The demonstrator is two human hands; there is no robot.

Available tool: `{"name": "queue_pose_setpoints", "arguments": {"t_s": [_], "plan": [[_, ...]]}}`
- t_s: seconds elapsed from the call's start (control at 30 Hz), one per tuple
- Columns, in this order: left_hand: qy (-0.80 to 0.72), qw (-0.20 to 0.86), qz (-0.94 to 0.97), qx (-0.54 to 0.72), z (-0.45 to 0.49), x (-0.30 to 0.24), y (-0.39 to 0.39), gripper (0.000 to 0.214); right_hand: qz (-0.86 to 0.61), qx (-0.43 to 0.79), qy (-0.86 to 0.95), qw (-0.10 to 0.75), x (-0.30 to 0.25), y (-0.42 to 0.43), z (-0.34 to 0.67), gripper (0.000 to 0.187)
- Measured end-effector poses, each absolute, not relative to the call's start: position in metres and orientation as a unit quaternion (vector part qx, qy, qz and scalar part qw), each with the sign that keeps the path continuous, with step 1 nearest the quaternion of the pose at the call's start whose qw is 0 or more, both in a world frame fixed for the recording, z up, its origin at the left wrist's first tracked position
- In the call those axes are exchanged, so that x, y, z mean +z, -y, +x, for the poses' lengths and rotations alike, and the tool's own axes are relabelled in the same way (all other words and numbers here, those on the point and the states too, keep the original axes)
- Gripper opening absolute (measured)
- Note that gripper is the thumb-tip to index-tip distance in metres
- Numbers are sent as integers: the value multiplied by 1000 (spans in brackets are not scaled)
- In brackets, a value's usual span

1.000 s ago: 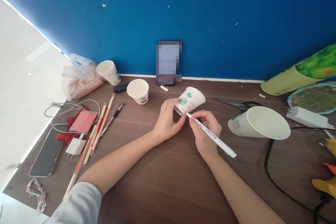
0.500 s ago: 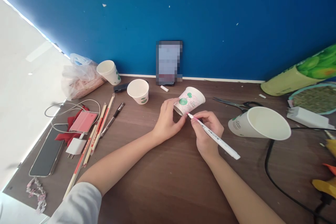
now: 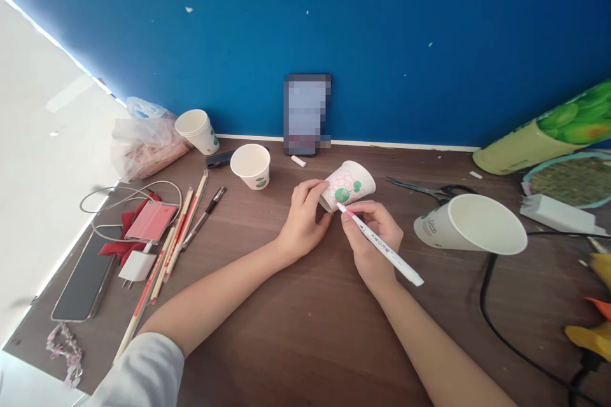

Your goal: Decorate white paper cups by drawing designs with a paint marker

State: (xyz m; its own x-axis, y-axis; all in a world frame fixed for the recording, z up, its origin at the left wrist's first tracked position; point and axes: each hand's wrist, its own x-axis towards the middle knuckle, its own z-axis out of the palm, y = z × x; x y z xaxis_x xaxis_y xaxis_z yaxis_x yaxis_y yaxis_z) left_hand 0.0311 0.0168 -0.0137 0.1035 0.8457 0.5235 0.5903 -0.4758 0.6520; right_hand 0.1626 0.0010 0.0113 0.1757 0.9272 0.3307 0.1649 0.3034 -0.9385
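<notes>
A white paper cup [image 3: 348, 183] with green leaf prints and pink line drawing lies on its side on the brown table. My left hand [image 3: 304, 219] grips it by the base end, fingers on top and thumb below. In my right hand [image 3: 375, 238] is a white marker pen [image 3: 389, 251] with a pink tip, its point at the cup's lower side near the large green print. The pen's small white cap [image 3: 298, 161] lies on the table in front of a propped-up phone [image 3: 308, 114], whose screen is blurred.
Left of my hands stand a paper cup [image 3: 251, 166], stacked cups [image 3: 195, 130], chopsticks [image 3: 184, 229], a black pen [image 3: 204, 219], a phone [image 3: 86, 276] and a white charger [image 3: 137, 265]. Rightward are scissors [image 3: 424, 188], a large tilted paper cup [image 3: 470, 224] and a black cable [image 3: 496, 324]. A blue wall [image 3: 382, 44] rises behind.
The cup has been rolled in my left hand, so its green prints show further right and more pink drawing is visible. The pen has shifted slightly left with my right hand.
</notes>
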Motion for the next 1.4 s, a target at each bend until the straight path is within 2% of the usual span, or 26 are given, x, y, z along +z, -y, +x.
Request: {"name": "queue_pose_setpoints", "arguments": {"t_s": [1.4], "plan": [[-496,167,719,457,32,-11,-17,51,-510,321,552,577,6,-1,166,5]]}}
